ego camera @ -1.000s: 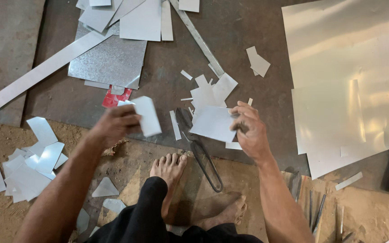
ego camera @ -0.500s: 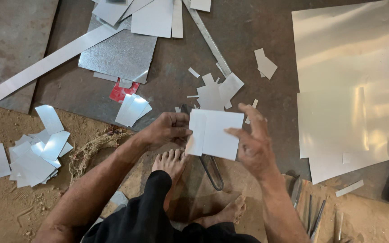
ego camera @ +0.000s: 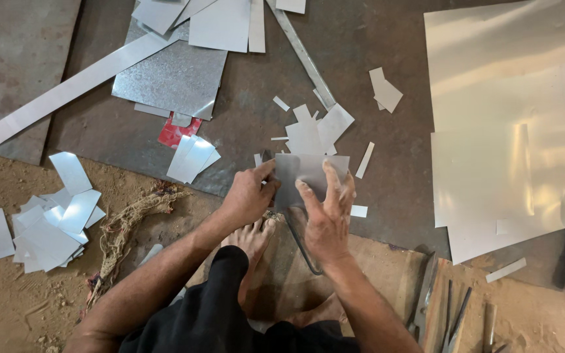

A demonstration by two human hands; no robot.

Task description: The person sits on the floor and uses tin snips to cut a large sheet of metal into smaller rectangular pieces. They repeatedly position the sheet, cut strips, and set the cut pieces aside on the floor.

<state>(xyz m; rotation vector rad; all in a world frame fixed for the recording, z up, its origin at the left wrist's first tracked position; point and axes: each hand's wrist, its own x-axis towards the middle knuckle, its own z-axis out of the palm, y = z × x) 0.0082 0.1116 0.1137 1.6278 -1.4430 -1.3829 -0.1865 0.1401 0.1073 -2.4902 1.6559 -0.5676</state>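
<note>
Dirt floor w/ a dark metal plate (ego camera: 243,124), scraps everywhere. Both hands grip a small metal sheet (ego camera: 302,171): left hand (ego camera: 250,194) pinches its left edge, right hand (ego camera: 327,210) lies over its front. Big shiny sheets (ego camera: 511,117) to the right, cut pieces (ego camera: 47,222) piled left.

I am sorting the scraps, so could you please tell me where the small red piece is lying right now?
In the head view, the small red piece lies left of centre on the dark floor plate, half tucked under the large galvanised sheet, just above two loose cut metal pieces.

Left hand (ego camera: 248,195) and right hand (ego camera: 327,212) pinch, side by side.
</note>
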